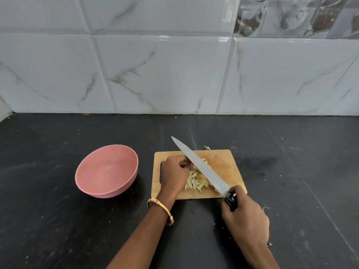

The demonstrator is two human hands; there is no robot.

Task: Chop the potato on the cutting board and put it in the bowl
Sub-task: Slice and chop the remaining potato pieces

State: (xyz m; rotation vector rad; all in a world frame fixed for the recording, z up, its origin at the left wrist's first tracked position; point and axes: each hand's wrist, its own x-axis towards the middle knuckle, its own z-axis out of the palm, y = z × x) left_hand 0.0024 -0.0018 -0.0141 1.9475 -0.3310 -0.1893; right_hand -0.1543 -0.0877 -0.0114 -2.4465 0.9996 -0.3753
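A wooden cutting board (223,164) lies on the black counter. On it sits a heap of pale potato strips (195,182). My left hand (173,172) rests on the board's left part, its fingers curled against the potato just beside the blade. My right hand (244,212) grips the black handle of a long knife (200,167), whose blade slants across the potato with its tip pointing far left. A pink bowl (87,175) stands to the left of the board, with nothing in it.
A stray potato scrap (207,147) lies just beyond the board's far edge. A marble-tiled wall (174,74) closes off the back of the counter. Small crumbs dot the counter (301,171) to the right.
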